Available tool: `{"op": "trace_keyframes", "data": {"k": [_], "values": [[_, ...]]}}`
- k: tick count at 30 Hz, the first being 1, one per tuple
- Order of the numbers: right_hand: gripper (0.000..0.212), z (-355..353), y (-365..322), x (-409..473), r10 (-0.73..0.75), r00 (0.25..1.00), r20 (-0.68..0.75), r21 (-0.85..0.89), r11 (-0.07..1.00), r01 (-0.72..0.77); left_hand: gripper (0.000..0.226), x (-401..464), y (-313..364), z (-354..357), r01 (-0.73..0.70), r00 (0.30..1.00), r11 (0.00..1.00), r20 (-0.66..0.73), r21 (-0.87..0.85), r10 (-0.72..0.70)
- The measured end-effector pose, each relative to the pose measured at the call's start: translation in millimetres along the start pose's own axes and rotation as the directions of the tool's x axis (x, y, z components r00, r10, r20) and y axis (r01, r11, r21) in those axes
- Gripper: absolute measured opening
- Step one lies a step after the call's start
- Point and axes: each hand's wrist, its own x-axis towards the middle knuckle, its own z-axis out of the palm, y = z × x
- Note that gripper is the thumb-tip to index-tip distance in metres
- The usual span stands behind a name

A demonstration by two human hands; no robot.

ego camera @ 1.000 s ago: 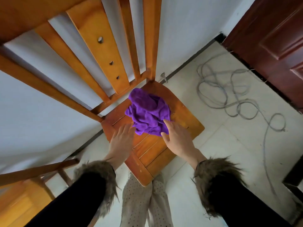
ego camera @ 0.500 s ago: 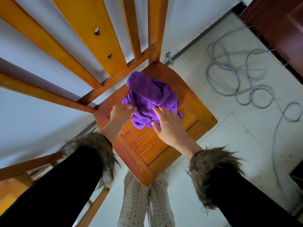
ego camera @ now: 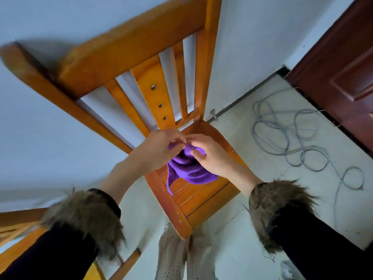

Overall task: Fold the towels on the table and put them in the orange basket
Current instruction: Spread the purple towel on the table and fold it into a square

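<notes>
A purple towel (ego camera: 188,168) hangs crumpled above the seat of an orange wooden chair (ego camera: 203,197). My left hand (ego camera: 159,150) pinches its upper edge from the left. My right hand (ego camera: 210,156) pinches the same edge close beside it, thumb on the cloth. The two hands nearly touch at the top of the towel. A thin corner of the cloth dangles down toward the front of the seat. No orange basket is in view.
The chair's slatted back (ego camera: 153,91) rises against a white wall. A tangle of grey cable (ego camera: 298,138) lies on the pale tiled floor to the right, near a dark red door (ego camera: 347,63). More orange wooden furniture (ego camera: 18,233) stands at the lower left.
Both hands took hold of the towel that lay bunched on the seat and lifted it off the chair. The camera tilted up, showing more of the chair back.
</notes>
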Motion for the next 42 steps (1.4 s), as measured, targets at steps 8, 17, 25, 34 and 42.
{"op": "trace_keyframes", "data": {"k": [8, 17, 25, 34, 42], "values": [[0.018, -61.2, -109.9, -31.4, -0.061, 0.997, -0.036, 0.120, 0.991, 0.065, 0.009, -90.9, 72.4, -94.8, 0.018, 0.969, 0.998, -0.248, 0.054, -0.004], [0.018, -54.0, -274.3, -62.5, -0.333, 0.942, 0.035, 0.053, 0.942, 0.331, 0.010, -269.7, 104.8, -159.1, 0.283, 0.773, 0.959, -0.586, -0.025, -0.244], [0.019, 25.5, -427.9, -129.3, -0.530, 0.778, 0.336, 0.067, 0.838, 0.542, 0.009, -478.4, 109.2, -177.4, 0.489, 0.469, 0.863, -0.796, -0.127, -0.383], [0.008, 189.2, -562.2, -248.9, -0.625, 0.539, 0.565, 0.089, 0.696, 0.713, 0.009, -741.7, 111.0, -120.6, 0.699, 0.124, 0.636, -0.821, -0.326, -0.557], [0.033, 334.2, -664.6, -370.0, -0.749, 0.417, 0.515, 0.184, 0.572, 0.799, 0.013, -938.3, 125.2, -52.3, 0.813, -0.140, 0.393, -0.800, -0.429, -0.583]]}}
